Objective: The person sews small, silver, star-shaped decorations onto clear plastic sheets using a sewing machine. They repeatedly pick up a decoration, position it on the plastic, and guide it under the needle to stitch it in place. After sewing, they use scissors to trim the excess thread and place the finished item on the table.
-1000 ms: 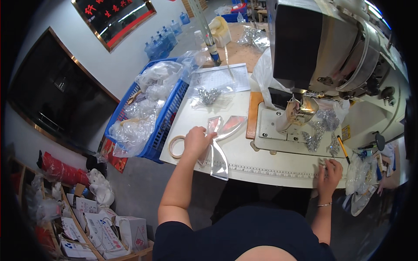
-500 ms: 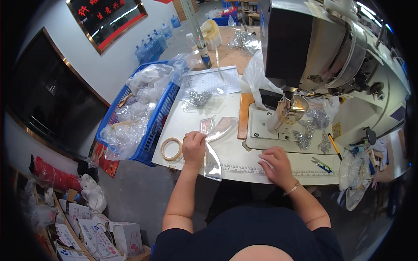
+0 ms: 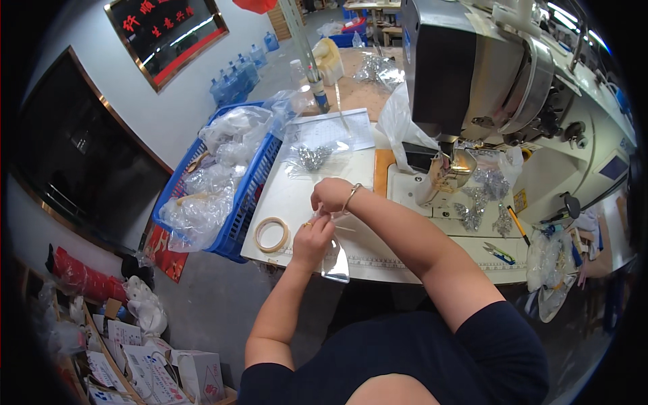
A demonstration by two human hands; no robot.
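Observation:
A clear, shiny plastic piece (image 3: 335, 263) lies at the front edge of the white sewing table, its lower flap showing below my hands. My left hand (image 3: 312, 241) is closed on it, thumb and fingers pinched together. Reaching across from the right, my right hand (image 3: 331, 194) meets the left fingertips with its fingers curled at the upper part of the piece, most of which they hide. A roll of tan tape (image 3: 271, 234) lies just left of my left hand. To the right stands a sewing machine (image 3: 451, 177) with a metal presser area.
A blue basket (image 3: 236, 219) of clear plastic bags stands left of the table. Beyond my hands lie a bag of silvery bits (image 3: 313, 158) and a paper sheet (image 3: 358, 127). Small snips (image 3: 499, 254), an orange pencil (image 3: 518, 226) and silvery pieces (image 3: 470, 214) lie at the right.
My right hand has moved left and away from me, from the table's front edge to the plastic piece beside my left hand. The upper flaps are now covered.

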